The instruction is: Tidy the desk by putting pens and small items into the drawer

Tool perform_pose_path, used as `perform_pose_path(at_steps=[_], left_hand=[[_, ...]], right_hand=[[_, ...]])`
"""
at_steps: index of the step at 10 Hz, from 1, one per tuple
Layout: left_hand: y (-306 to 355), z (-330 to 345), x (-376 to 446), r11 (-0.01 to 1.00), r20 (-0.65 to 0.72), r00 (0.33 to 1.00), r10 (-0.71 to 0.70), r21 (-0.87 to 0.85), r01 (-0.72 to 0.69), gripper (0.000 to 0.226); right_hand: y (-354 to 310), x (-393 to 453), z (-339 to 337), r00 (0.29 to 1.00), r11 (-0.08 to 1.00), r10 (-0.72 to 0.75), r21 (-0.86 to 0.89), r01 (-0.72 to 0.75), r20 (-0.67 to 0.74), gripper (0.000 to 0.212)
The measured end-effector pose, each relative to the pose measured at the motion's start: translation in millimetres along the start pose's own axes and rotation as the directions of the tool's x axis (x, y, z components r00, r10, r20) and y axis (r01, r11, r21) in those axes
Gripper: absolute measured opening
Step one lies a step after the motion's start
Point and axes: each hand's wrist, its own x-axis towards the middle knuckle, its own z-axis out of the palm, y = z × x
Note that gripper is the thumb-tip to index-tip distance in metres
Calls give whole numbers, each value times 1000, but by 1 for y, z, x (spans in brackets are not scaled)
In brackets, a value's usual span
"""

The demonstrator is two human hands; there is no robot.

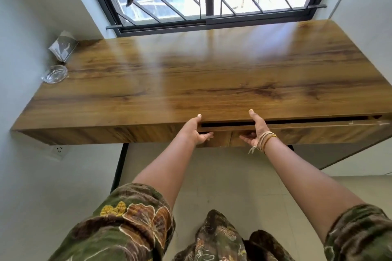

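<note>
A wooden desk (191, 74) stands under a window. Its drawer (307, 126) is in the front face, open by only a narrow dark slit along the top. My left hand (196, 131) grips the drawer front near its left end, thumb on the desk edge and fingers curled under. My right hand (255, 131), with thread bands at the wrist, holds the drawer front the same way a little to the right. No pens or small items show on the desktop; the drawer's inside is hidden.
A glass ashtray (54, 73) sits at the desk's far left corner, with a crumpled foil packet (63, 46) behind it against the wall. The window (203, 0) with bars and a knotted curtain is beyond. A wall socket (60, 150) is below left.
</note>
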Motion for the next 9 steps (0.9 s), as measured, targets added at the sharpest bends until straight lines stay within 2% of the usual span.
perform_pose_path(at_steps=[1, 2, 3, 5, 6, 7, 8, 9], left_hand=[[16, 18, 10, 997, -114, 991, -74, 6, 75, 85], [22, 26, 16, 994, -138, 986, -95, 45, 102, 85], [25, 36, 26, 992, -157, 984, -87, 77, 100, 80], [23, 39, 26, 995, -179, 983, -45, 76, 59, 77], [20, 38, 16, 990, -190, 982, 8, 140, 19, 76], [16, 35, 9, 891, -148, 987, 57, 454, 17, 61], [15, 37, -6, 758, -100, 994, 31, 650, 42, 48], [21, 44, -26, 604, -52, 991, 125, 796, -34, 41]], right_hand=[[-6, 22, 20, 994, 999, 48, 22, -46, -98, 75], [-9, 43, 29, 984, 997, 72, 28, -68, -164, 81], [-14, 79, 33, 978, 999, 43, 5, -42, -204, 76], [-21, 71, 39, 972, 997, 74, 50, -65, -221, 73], [-27, 55, 42, 972, 995, 97, 31, -93, -213, 76], [-35, 41, 45, 977, 992, 124, -4, -127, -174, 70], [-43, 20, 51, 976, 988, 130, -58, -142, -177, 57], [-59, -14, 58, 985, 980, 108, -154, -128, -134, 46]])
